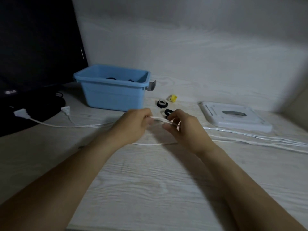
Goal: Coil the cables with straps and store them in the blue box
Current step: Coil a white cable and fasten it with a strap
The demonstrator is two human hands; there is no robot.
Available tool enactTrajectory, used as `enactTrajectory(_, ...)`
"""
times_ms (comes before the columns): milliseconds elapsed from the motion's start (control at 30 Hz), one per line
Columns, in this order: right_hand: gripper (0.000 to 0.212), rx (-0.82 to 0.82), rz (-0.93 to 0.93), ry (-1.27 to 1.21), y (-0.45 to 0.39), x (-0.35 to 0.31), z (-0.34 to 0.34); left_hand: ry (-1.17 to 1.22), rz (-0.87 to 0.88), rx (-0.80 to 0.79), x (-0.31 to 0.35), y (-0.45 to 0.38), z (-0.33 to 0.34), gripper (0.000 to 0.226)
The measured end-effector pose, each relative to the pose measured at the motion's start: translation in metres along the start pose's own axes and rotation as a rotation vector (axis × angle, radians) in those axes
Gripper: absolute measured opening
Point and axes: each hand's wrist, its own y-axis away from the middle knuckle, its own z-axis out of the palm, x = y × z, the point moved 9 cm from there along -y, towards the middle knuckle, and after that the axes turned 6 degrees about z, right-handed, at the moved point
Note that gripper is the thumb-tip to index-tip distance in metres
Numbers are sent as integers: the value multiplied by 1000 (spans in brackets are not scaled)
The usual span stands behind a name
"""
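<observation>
A long white cable (250, 139) lies in several strands across the pale wooden table. Its two plugs (21, 113) rest at the left by the monitor. My left hand (133, 124) and my right hand (181, 129) both pinch a doubled stretch of this cable between them, just above the table. The blue box (110, 95) stands behind my left hand, open, with dark coiled items inside. Rolled straps lie behind my hands: a black-and-white one (162, 103), a black one (168, 112) and a yellow one (173, 98).
A white lid (233, 117) lies flat at the right. A dark monitor (38, 47) on its black base fills the left back corner, with black wires beside it. A pale wall runs close behind the table.
</observation>
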Motion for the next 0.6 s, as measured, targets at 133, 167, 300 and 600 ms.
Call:
enactTrajectory(133, 27, 36, 49, 56, 0, 7, -8, -27, -103, 336, -25, 1, -40, 16)
enactTrajectory(167, 31, 35, 74, 75, -1, 11, -10, -30, -139, 395, -34, 4, -50, 16)
enactTrajectory(300, 29, -218, 262, 260, 3, 43, 4, -81, -284, 380, -62, 7, -61, 17)
enactTrajectory(600, 30, -527, 242, 80, 17, 34, 21, -52, -213, 459, -32, 7, -70, 18)
